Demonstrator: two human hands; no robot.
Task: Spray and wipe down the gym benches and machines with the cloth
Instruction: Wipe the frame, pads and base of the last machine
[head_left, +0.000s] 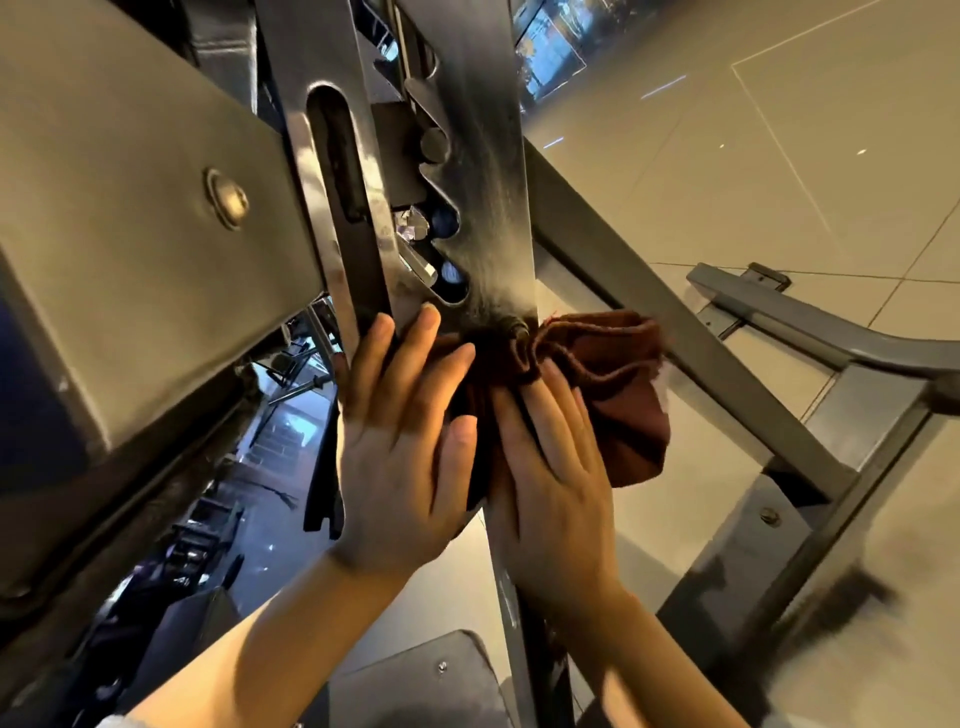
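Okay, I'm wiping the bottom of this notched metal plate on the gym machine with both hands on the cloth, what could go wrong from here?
1. The cloth is bunched around a bolt on the notched plate; it may snag or tear.
2. The left hand fingertips lie beside the plate's slots, so they could get pinched if the mechanism shifts.
3. The right hand presses with flat fingers and could slip against a metal edge.

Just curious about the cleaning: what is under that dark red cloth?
The cloth is pressed by both hands against the lower end of the notched metal plate. A bolt pokes out at its top edge. The metal beneath the cloth is covered.
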